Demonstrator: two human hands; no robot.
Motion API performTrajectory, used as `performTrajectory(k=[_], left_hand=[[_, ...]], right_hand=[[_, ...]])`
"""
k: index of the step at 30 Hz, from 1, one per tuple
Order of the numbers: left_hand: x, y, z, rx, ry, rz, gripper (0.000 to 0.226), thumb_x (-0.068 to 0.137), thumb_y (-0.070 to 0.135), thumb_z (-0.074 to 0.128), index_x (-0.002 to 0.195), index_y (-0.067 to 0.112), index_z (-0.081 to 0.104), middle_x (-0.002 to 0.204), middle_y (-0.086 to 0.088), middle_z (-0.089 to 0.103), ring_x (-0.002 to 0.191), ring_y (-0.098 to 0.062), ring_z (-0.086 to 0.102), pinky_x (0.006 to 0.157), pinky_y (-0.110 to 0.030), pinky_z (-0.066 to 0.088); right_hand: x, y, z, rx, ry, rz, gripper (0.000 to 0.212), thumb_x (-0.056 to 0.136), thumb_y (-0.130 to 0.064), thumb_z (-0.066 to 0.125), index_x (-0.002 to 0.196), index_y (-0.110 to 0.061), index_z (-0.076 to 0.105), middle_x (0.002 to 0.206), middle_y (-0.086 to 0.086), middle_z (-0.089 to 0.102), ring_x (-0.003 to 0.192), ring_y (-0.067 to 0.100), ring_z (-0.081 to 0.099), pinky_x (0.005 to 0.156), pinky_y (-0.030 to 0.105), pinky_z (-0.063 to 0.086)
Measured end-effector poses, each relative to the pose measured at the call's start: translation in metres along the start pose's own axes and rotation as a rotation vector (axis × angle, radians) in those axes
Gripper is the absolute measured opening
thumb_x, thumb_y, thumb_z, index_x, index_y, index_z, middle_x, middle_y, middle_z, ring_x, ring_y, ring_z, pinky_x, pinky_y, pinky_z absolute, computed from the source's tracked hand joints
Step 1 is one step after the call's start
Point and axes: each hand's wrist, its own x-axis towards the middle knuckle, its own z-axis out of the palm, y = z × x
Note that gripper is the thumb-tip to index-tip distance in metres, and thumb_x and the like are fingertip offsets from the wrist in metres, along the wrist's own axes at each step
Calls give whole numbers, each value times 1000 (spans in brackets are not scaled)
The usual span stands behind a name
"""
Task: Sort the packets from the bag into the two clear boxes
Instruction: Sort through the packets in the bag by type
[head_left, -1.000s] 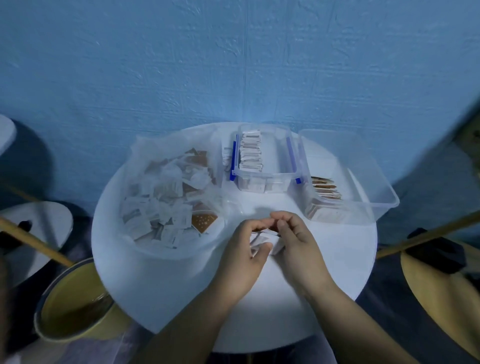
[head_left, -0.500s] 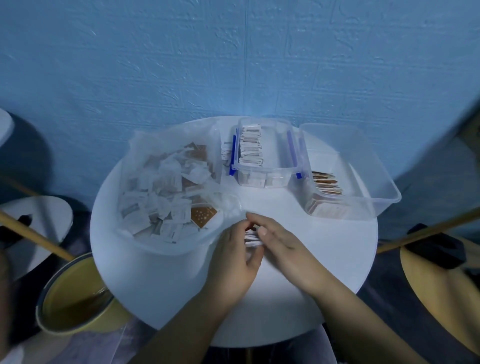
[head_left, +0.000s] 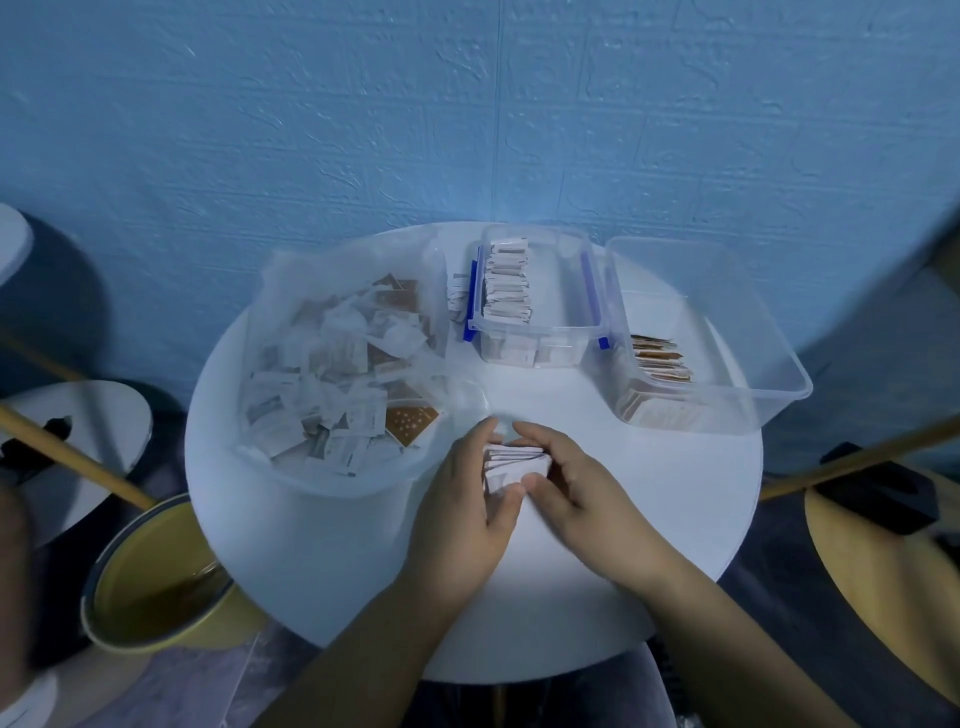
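A small stack of white packets (head_left: 511, 462) sits upright on the round white table (head_left: 649, 493), squeezed between both hands. My left hand (head_left: 465, 499) grips its left side, thumb at the near edge. My right hand (head_left: 576, 483) curls round its right side and far edge. A clear plastic bag (head_left: 332, 358) of mixed white and brown packets lies open at the left. The small clear box with blue clips (head_left: 537, 306) holds a row of white packets. The larger clear box (head_left: 727, 338) at the right holds brown packets.
A blue wall stands right behind the table. A yellow bowl (head_left: 150, 582) sits low at the left beside a wooden stick (head_left: 72, 457). Another stick (head_left: 857, 457) and a yellow stool (head_left: 893, 577) are at the right.
Both hands closed in on the white packets and squared them into one neat stack; the view shifted slightly.
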Motion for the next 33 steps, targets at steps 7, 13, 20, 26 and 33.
performTrajectory(k=[7, 13, 20, 26, 33], left_hand=[[-6, 0, 0, 133, 5, 36, 65, 82, 41, 33, 140, 11, 35, 126, -4, 57, 111, -15, 54, 92, -13, 30], [-3, 2, 3, 219, 23, 53, 58, 85, 38, 31, 133, 7, 43, 119, -8, 61, 105, -25, 60, 89, -27, 42], [-2, 3, -2, 161, 38, -75, 45, 80, 32, 44, 119, 10, 52, 105, -5, 62, 98, -22, 56, 84, -34, 45], [1, 2, -3, 210, 45, -50, 27, 87, 23, 56, 110, 9, 58, 96, -5, 62, 91, -22, 55, 77, -32, 42], [3, 1, -4, 271, 60, 6, 27, 84, 20, 63, 108, 8, 61, 95, -6, 65, 90, -25, 57, 74, -28, 39]], right_hand=[[-3, 2, 6, -65, -59, 1, 60, 93, -5, 45, 131, -41, 16, 136, -14, 33, 120, -13, 34, 100, 2, 23], [0, 1, 10, -89, -55, -74, 55, 92, -1, 43, 132, -34, 23, 133, -16, 34, 121, -18, 29, 101, 2, 21], [2, 4, 3, -145, 24, -104, 42, 90, -1, 52, 117, -33, 47, 111, -18, 50, 104, -12, 45, 89, 3, 32], [5, -1, -6, -155, 13, -25, 26, 88, -9, 58, 108, -25, 56, 105, -9, 59, 94, 8, 58, 88, 26, 47], [20, -10, -25, -371, -177, -111, 22, 86, -19, 63, 108, -22, 59, 98, -13, 54, 86, 6, 55, 79, 16, 45]])
